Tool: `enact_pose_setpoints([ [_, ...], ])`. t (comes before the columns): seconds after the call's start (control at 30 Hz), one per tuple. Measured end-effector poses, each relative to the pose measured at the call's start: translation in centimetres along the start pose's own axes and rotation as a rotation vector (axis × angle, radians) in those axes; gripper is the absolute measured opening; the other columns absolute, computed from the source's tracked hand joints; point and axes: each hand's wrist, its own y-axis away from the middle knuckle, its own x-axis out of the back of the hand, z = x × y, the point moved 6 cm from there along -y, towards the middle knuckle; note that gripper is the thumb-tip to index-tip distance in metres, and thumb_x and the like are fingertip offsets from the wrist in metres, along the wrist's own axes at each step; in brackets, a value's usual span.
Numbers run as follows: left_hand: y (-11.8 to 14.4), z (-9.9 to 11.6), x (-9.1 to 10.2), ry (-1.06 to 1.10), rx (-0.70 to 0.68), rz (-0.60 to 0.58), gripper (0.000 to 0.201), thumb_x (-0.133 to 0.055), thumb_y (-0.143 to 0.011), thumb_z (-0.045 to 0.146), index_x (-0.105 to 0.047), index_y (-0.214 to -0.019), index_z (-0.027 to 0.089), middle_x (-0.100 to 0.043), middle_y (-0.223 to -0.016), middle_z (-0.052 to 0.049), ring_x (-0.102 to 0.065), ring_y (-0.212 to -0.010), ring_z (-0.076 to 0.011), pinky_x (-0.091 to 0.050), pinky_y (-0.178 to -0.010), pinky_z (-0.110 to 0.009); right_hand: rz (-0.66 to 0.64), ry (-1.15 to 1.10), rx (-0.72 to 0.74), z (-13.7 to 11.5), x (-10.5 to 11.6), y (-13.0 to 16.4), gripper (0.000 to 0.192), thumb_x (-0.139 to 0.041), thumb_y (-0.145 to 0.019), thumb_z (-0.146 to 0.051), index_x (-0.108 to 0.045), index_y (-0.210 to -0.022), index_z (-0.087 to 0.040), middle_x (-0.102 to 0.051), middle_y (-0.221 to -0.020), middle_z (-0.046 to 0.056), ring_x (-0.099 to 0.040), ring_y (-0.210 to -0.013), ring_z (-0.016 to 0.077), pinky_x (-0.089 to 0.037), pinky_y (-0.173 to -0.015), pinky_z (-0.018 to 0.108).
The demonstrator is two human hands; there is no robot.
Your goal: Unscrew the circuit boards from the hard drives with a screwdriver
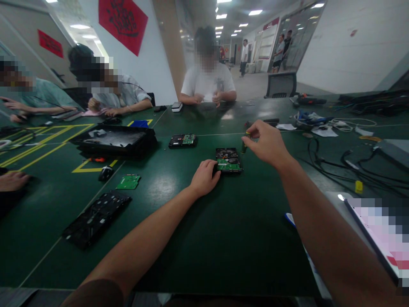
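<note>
A hard drive (228, 157) with its green circuit board facing up lies on the green table in front of me. My left hand (205, 177) grips its left edge, fingers closed against the side. To the right of the drive, my right hand (266, 143) pinches the top of a small screwdriver (244, 147) with a dark and yellow handle. The screwdriver stands nearly upright, its tip hidden or too small to make out. A second hard drive (182, 140) lies farther back to the left, apart from both hands.
Left of me are a green circuit board (128, 182), a black plastic part (97, 217), a mouse (106, 172) and a black tray (113, 140). Black cables (332, 166) and a tablet-like screen (377, 238) lie at right. A person (208, 81) sits opposite; others sit at left.
</note>
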Motion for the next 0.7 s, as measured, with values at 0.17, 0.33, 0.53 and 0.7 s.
enact_pose_setpoints([
  [0.17, 0.02, -0.01, 0.02, 0.005, 0.002, 0.000, 0.037, -0.062, -0.100, 0.031, -0.058, -0.135, 0.019, -0.064, -0.135, -0.014, -0.057, -0.132, -0.0309, -0.051, -0.115, -0.051, -0.016, -0.041, 0.005, 0.12, -0.29, -0.07, 0.013, -0.071, -0.089, -0.034, -0.067, -0.096, -0.025, -0.075, -0.100, 0.009, -0.071, -0.092, 0.0291, -0.058, -0.084, 0.049],
  [0.33, -0.01, 0.08, 0.12, 0.009, 0.009, -0.001, 0.036, -0.062, -0.100, 0.031, -0.059, -0.134, 0.020, -0.064, -0.134, -0.014, -0.058, -0.131, -0.0307, -0.051, -0.114, -0.051, -0.020, -0.008, 0.027, 0.07, -0.33, -0.13, 0.013, -0.071, -0.086, -0.030, -0.068, -0.098, -0.026, -0.074, -0.101, 0.009, -0.070, -0.092, 0.0293, -0.058, -0.086, 0.050],
  [0.53, -0.02, 0.14, 0.07, 0.005, -0.002, 0.001, 0.037, -0.062, -0.100, 0.031, -0.059, -0.135, 0.018, -0.065, -0.134, -0.015, -0.058, -0.130, -0.0304, -0.050, -0.115, -0.050, 0.007, -0.041, -0.006, 0.21, -0.05, 0.01, 0.014, -0.073, -0.087, -0.033, -0.066, -0.095, -0.025, -0.075, -0.099, 0.009, -0.071, -0.090, 0.0291, -0.058, -0.082, 0.048],
  [0.7, -0.02, 0.15, 0.10, 0.009, 0.001, 0.003, 0.037, -0.063, -0.099, 0.030, -0.059, -0.135, 0.019, -0.065, -0.134, -0.014, -0.059, -0.131, -0.0305, -0.051, -0.114, -0.050, -0.014, -0.021, 0.051, -0.14, -0.21, -0.12, 0.010, -0.071, -0.088, -0.031, -0.068, -0.095, -0.025, -0.075, -0.100, 0.009, -0.070, -0.093, 0.0292, -0.057, -0.086, 0.049],
])
